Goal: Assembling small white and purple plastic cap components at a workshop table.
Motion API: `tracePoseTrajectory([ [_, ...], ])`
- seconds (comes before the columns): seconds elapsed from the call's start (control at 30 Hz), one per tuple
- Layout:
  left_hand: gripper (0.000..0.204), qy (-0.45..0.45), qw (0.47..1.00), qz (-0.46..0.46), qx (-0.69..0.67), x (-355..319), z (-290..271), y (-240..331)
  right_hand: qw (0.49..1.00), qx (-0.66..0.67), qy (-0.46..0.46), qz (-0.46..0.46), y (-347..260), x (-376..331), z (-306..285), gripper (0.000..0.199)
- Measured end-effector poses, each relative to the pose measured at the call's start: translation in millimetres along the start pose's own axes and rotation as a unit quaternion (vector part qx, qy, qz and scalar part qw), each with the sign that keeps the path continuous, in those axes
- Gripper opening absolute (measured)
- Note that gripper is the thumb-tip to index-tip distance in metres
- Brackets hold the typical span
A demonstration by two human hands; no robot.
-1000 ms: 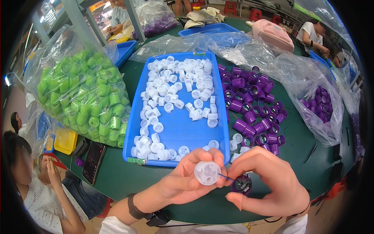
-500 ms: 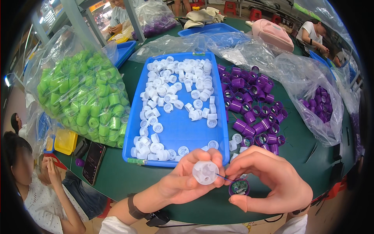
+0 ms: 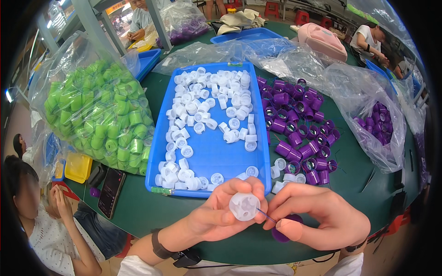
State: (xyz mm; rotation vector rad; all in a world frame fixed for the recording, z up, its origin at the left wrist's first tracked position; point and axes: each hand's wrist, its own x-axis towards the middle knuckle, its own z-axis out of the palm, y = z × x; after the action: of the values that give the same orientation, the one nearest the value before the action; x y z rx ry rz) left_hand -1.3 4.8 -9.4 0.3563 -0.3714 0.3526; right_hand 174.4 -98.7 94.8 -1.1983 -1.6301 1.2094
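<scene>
My left hand (image 3: 225,209) is closed around a translucent white plastic cap (image 3: 244,206), its inner side with small holes turned up. A thin dark wire (image 3: 265,215) runs from the cap to my right hand (image 3: 322,211), whose fingers pinch it. The wire belongs to a purple cup (image 3: 281,233), partly hidden under my right thumb, which wears a tan covering at its tip. The cup's inside is hidden from this view. Ahead of my hands lies a blue tray (image 3: 207,156) with many white caps (image 3: 189,106). To its right lie many purple cups with wires (image 3: 294,138).
A clear bag of green cups (image 3: 101,115) stands left of the tray, a phone (image 3: 112,193) nearer me. A bag of purple cups (image 3: 375,124) lies at right. Loose white caps (image 3: 275,172) sit beside the tray. Tweezers (image 3: 368,179) lie far right. A person (image 3: 55,225) sits at left.
The purple cup has turned, so its open end with the green circuit board no longer shows. My right thumb has moved over it. The white cap is tilted slightly differently.
</scene>
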Motion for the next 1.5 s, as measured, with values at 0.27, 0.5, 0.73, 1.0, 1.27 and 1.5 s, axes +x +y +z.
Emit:
tracePoseTrajectory([
  [0.27, 0.046, 0.012, 1.000, -0.005, 0.004, -1, 1, 0, 0.999, -0.031, -0.018, 0.027, -7, 3, 2, 0.014],
  [0.5, 0.046, 0.018, 1.000, -0.002, 0.010, 0, 3, 0, 0.989, -0.127, 0.069, -0.017, -7, 2, 9, 0.013],
  [0.73, 0.046, 0.020, 1.000, 0.000, 0.016, 1, 4, 0, 0.956, -0.251, 0.134, -0.076, -9, 1, 16, 0.008],
  [1.0, 0.045, 0.031, 0.999, 0.000, 0.009, 2, 4, -1, 0.927, -0.318, 0.160, -0.115, -6, 1, 18, 0.004],
  [1.27, 0.042, 0.032, 0.997, -0.010, 0.063, 2, 6, -5, 0.930, -0.290, 0.174, -0.141, -3, -1, 11, 0.008],
  [1.5, 0.042, 0.045, 0.996, -0.025, 0.077, 2, 7, -5, 0.941, -0.264, 0.170, -0.123, -3, -3, 11, 0.008],
])
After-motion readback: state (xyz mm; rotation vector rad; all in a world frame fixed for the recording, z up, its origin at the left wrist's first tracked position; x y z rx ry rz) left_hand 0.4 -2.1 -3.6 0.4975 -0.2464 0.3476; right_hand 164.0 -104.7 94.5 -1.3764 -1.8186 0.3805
